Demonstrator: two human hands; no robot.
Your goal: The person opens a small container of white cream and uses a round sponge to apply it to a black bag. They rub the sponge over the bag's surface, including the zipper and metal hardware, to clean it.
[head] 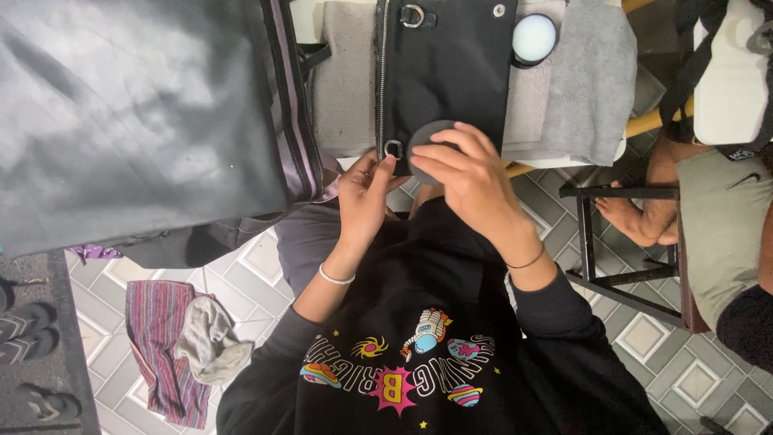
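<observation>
Black zipped panel [447,72]: lay flat on the grey felt mat [346,89], near edge at the table rim, right under my hands.
Metal ring [393,149]: sat at the bottom end of the zip, at the panel's near corner.
Left hand [362,197]: thumb and forefinger pinched on the metal ring, pinning that corner.
Dark disc [425,137]: on the panel's near edge, just beside the ring, half hidden by my fingers.
Right hand [475,181]: fingers curled over the dark disc, grasping it and pressing it to the panel.
Technique, my call: the pinch needed to hold the corner taut so the disc seated flat; even finger pressure, no tilt.
Risk, my call: a slack panel would slide on the felt.
Round pale tin [534,38]: at the far edge, well apart.
Large black bag [137,113]: to my left, not touching.
</observation>
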